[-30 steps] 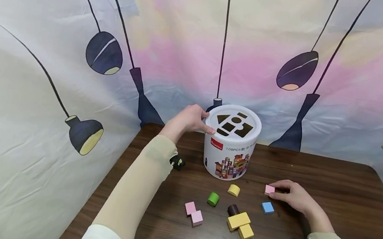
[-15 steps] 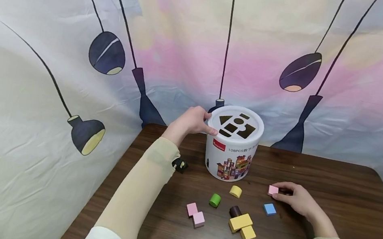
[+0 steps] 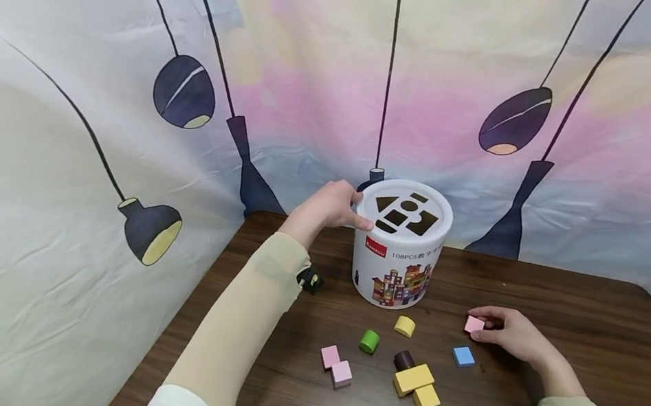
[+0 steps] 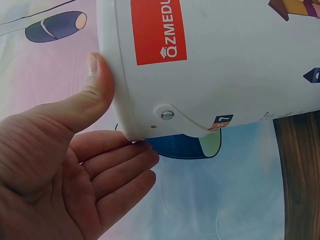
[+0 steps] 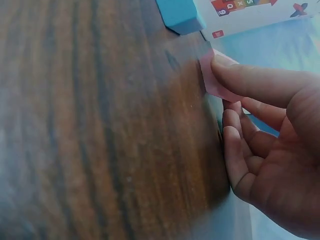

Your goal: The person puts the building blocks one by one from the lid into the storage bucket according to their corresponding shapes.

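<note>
Can't really tell if it's a home or a studio, tbh. Some indoor spot with wrinkly cloth printed with hanging lamps right behind a dark wood table. The toy blocks and tub give it a playroom feel.

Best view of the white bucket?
Head: nearly the whole bucket shows, including its top cutouts. Left wrist gives a cropped close-up with the red label; right wrist catches only a bit of its lower side.

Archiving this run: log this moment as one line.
left grip: touching bucket lid; right grip: pinching pink block; blue block: on table, nearby
</note>
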A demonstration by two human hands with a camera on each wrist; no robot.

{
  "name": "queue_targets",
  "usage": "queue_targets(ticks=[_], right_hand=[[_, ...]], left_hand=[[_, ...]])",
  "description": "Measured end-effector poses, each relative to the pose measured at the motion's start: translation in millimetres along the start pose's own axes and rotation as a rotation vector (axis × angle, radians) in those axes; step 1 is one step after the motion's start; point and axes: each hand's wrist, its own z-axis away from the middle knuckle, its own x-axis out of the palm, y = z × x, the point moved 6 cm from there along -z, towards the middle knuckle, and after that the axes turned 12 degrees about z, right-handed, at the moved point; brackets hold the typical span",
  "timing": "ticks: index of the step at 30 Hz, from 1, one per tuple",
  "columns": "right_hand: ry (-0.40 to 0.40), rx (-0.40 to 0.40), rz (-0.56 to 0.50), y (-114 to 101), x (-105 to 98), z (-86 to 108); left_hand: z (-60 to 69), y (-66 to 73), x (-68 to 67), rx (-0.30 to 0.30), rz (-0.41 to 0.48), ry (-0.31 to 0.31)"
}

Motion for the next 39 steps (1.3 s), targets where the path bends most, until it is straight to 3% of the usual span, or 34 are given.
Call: queue_targets(ticks=[11,26,33,39], right_hand=[[0.012,0.025,0.02,3,-5,0.8],[0.132,0.055,-0.011,2,-15,-1.4],[0.261,0.044,0.01,-12,-24,-8.1],[0.404,0.067,-0.004,-37,-43,-10.9]], left_hand=[[0.9,0.4,-0.2,0.002,-0.014,0.001],[0.4,-1.3,1.5,-0.005,-0.009,0.0],[-0.2,-2.7,1.8,-0.013,-0.006,-0.002],[0.3,-3.6,2.2,-0.022,0.011,-0.017]])
